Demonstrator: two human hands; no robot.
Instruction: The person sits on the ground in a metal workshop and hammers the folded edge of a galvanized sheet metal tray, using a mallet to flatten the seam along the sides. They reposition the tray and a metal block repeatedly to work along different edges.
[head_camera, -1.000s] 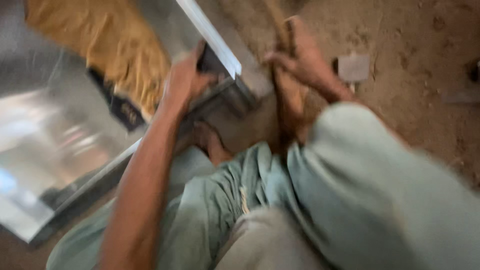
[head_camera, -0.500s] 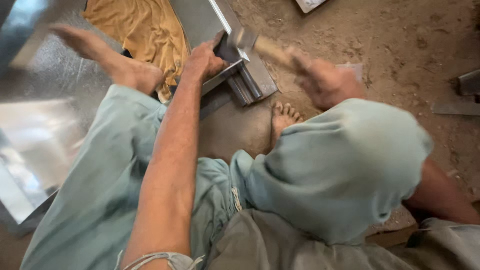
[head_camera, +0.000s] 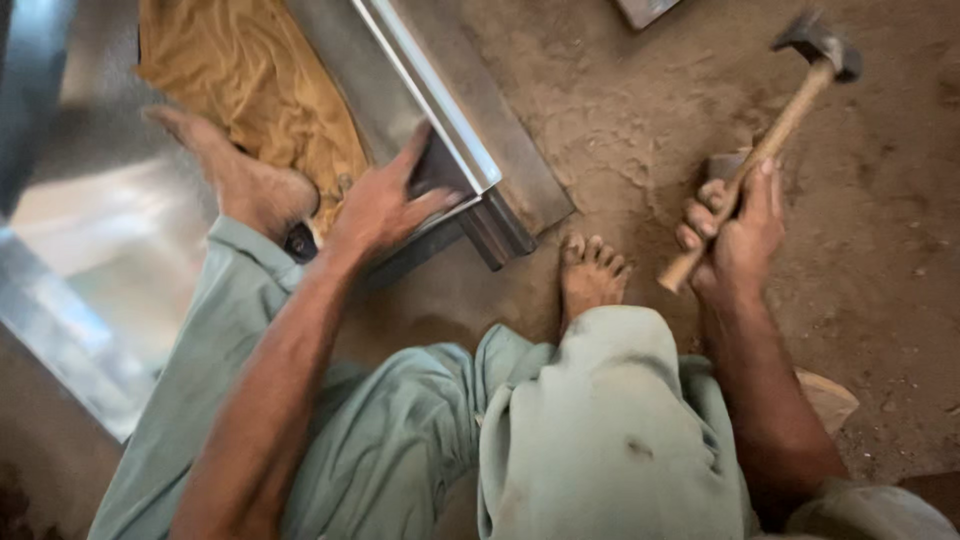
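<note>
My left hand (head_camera: 385, 205) grips the near end of a folded shiny sheet-metal piece (head_camera: 440, 130) that lies over a grey steel bar (head_camera: 520, 170) on the dirt floor. My right hand (head_camera: 735, 225) is raised to the right, closed around the wooden handle of a hammer (head_camera: 775, 130) whose dark head points up and away. My left foot (head_camera: 235, 170) rests on the sheet beside a mustard-yellow cloth (head_camera: 260, 90). My right foot (head_camera: 590, 275) stands on the ground just in front of the bar's end.
A large shiny metal sheet (head_camera: 70, 260) spreads across the left side. Brown dirt floor (head_camera: 640, 110) fills the right. A small metal piece (head_camera: 645, 10) lies at the top edge. My knees in pale green trousers (head_camera: 590, 430) fill the foreground.
My right hand has swung the hammer from over the metal edge out and up to the right. My left hand keeps its hold on the sheet-metal piece. The view has steadied.
</note>
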